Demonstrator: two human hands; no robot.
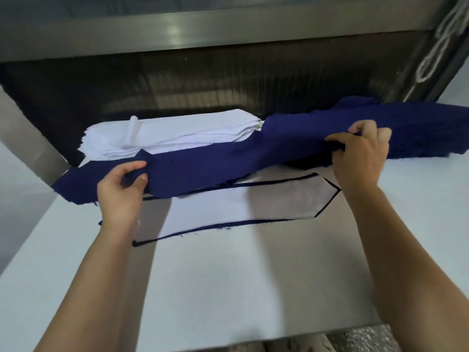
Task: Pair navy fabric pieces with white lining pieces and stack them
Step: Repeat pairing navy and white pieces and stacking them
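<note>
While a navy fabric piece hangs between both hands above the surface, I'd call this mid-cycle and fairly early in the run

Grip:
- left hand: fingers and thumb curled, pinching the piece's left end, near-left of centre
- right hand: fingers curled round a bunched fold towards the piece's right end, just in front of the navy pile at far right; can't tell where the held piece ends and the pile begins

Done, as far as it shows:
- at least one pair lies flat on the surface, directly under the held piece: white lining piece on top, thin navy edge showing round it
- number of pairs in that stack: can't tell

Left, my read:
- held navy piece likely goes down on that pair, then a lining on top
- white lining stack, far centre-left, is many layers thick, and the navy pile looks bulky too, so most of the job looks ahead

Writing: none readable, no brand or label visible on the fabric, the surface or the metal frame at the far side
</note>
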